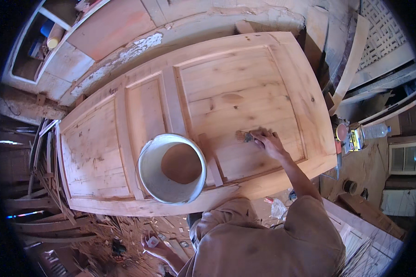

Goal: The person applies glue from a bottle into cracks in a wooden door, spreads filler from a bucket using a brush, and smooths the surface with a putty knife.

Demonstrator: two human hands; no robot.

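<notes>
A pale wooden panel door [217, 111] lies flat across the work area. Over its right panel my right hand [267, 141] is closed round a short tool with a flat tan end [243, 135]; whether that end is bristle or a coated blade cannot be made out. The tan end rests against or just above the wood. Left of the hand, a white bucket [145, 168] stands on the door with brown material inside. My left hand [158, 248] hangs low below the door's near edge, its fingers closed on a small whitish piece [153, 241].
A narrow wooden strip [211, 159] lies by the bucket. Beyond the door's right end are a clear plastic bottle [376, 131] and a yellow-labelled container [355, 138]. Wood scraps [55, 184] crowd the left side, and a shelf [32, 51] stands at far left.
</notes>
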